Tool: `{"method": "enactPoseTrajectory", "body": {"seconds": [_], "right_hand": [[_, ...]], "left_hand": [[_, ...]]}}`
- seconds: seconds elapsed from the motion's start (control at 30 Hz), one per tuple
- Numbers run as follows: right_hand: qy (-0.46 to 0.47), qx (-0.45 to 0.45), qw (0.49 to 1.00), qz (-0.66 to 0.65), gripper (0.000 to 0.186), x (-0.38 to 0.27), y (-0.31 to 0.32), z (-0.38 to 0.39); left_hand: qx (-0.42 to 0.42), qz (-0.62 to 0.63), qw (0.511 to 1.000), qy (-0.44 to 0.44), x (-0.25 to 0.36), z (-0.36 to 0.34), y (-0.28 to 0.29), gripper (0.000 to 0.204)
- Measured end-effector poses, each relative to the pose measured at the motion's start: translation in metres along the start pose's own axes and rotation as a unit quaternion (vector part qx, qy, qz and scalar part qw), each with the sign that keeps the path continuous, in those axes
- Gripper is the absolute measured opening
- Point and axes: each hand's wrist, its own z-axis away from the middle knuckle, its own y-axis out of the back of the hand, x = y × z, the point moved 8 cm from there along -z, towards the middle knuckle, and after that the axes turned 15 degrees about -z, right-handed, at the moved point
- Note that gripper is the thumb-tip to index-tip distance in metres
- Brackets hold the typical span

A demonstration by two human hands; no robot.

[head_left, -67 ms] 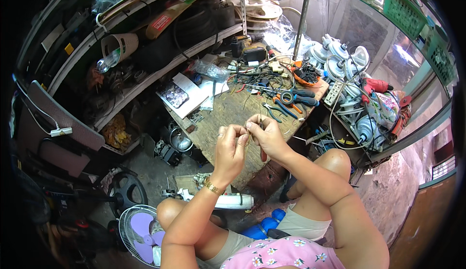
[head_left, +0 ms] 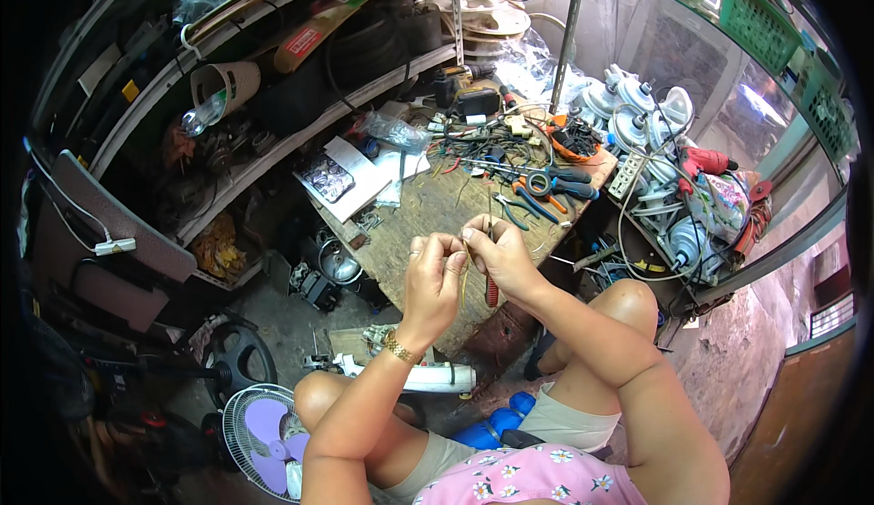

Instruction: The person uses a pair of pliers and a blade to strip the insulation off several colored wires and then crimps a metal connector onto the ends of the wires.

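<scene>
Above the cluttered wooden workbench [head_left: 428, 214], the left hand [head_left: 432, 277] pinches thin wire strands [head_left: 464, 273] while the right hand [head_left: 496, 255] grips red-handled pliers [head_left: 492, 288]; stripping or twisting seems underway, so steady, fine finger control comes next

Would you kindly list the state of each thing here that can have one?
left hand: closed, pinching a thin wire.
right hand: closed around a red-handled tool, at the wire.
thin wire: held between both hands, hanging down.
red-handled tool: upright, handle down.
wooden bench: cluttered with pliers and wires.
fan: lying on the floor; running or not, cannot tell.
</scene>
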Motion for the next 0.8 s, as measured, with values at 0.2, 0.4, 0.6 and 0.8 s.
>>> {"method": "enactPoseTrajectory", "body": {"seconds": [0.2,0.4,0.6,0.8], "right_hand": [[-0.058,0.097,0.986,-0.123,0.022,0.012,0.051,-0.039],[-0.194,0.08,0.95,-0.232,0.016,0.037,0.047,-0.034],[-0.224,-0.042,0.929,-0.291,0.011,0.033,0.021,-0.028],[-0.185,0.022,0.953,-0.241,0.014,0.036,0.033,-0.045]], "left_hand": [[-0.08,-0.099,0.984,-0.125,0.047,0.031,-0.03,0.007],[-0.039,-0.024,0.957,-0.287,0.06,0.019,-0.009,0.014],[-0.043,0.012,0.971,-0.233,0.044,0.026,-0.02,0.02],[-0.017,-0.017,0.967,-0.253,0.051,0.028,-0.018,0.019]]}}
